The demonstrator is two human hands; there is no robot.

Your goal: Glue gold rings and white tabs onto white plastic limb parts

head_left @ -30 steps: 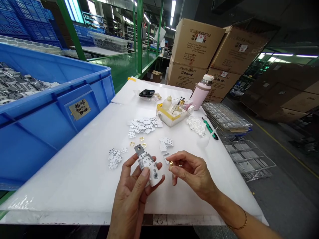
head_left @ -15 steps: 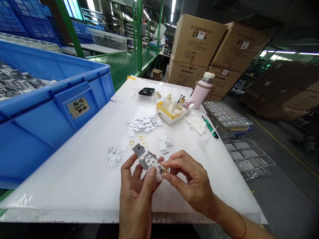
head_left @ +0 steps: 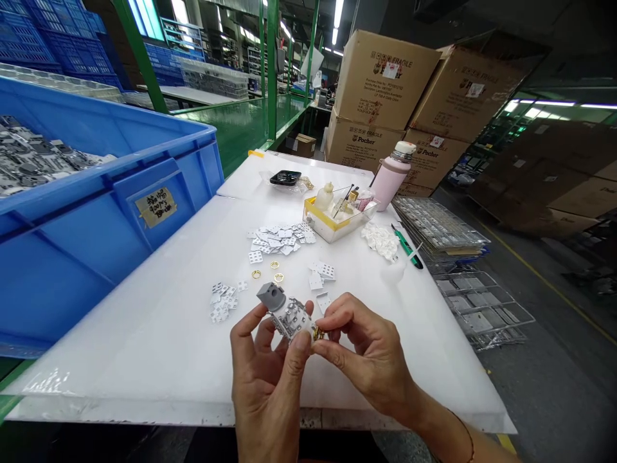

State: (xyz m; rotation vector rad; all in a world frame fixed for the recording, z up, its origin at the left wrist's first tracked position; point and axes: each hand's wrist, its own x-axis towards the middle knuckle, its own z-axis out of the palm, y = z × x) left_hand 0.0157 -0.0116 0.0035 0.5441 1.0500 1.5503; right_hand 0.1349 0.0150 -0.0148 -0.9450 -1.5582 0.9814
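Observation:
My left hand point(head_left: 265, 379) holds a small white plastic part with a grey tab and a perforated metal plate point(head_left: 289, 316) between thumb and fingers. My right hand point(head_left: 366, 354) pinches a gold ring point(head_left: 318, 334) against the part's lower end. Three more gold rings point(head_left: 274, 264) lie on the white table point(head_left: 144, 334) just beyond my hands. Nearby are a pile of small perforated metal plates point(head_left: 279, 236) and two smaller groups of them point(head_left: 220, 302) point(head_left: 321, 275).
A blue crate point(head_left: 96, 212) of grey parts fills the table's left side. At the far side stand a clear yellow-edged tray point(head_left: 332, 222) of small items and a pink bottle point(head_left: 393, 173). Wire racks point(head_left: 482, 308) of parts sit past the right edge.
My right hand has moved left and brought the gold ring from open space to the part's lower end. My left hand has turned the part, and the grey tab now points up and left.

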